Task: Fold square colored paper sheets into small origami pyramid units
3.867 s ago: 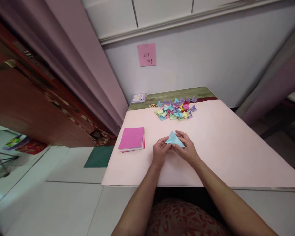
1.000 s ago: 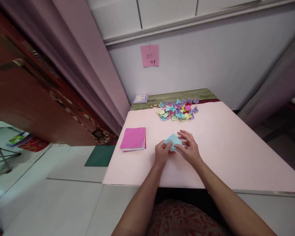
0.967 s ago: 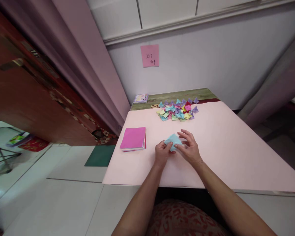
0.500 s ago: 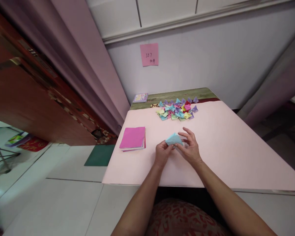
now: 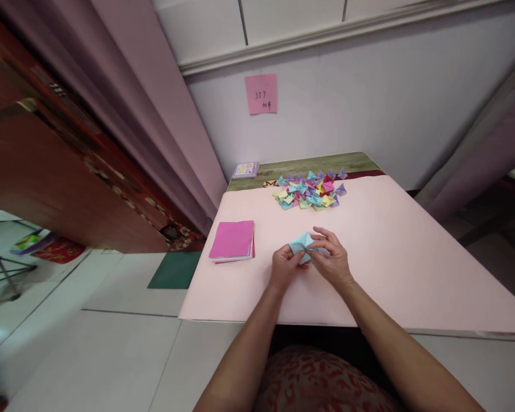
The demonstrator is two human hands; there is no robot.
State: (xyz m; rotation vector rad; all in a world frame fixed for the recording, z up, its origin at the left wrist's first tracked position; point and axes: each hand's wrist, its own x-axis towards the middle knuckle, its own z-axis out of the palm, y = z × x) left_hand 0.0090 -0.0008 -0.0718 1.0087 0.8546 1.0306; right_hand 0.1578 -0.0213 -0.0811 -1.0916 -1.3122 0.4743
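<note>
A light blue sheet of origami paper [image 5: 299,242], partly folded, is held between both hands above the near half of the table. My left hand [image 5: 284,264] pinches its left and lower side between thumb and fingers. On the other side, my right hand [image 5: 332,256] grips the right edge, thumb and fingertips closed on a fold. Part of the paper is hidden behind the fingers. Beyond the hands lies a pile of small folded paper pieces [image 5: 311,191] in blue, purple, yellow, green and pink.
Left of my hands sits a stack of coloured paper [image 5: 232,239], magenta on top. A small printed packet [image 5: 245,170] lies at the table's far left corner. Pale pink paper [image 5: 403,257] covers most of the table. A pink note [image 5: 261,94] hangs on the wall behind.
The blue paper has gone from a flat-looking pointed shape to one with an opened fold and a flap hanging lower. My right fingers have closed in on its right edge.
</note>
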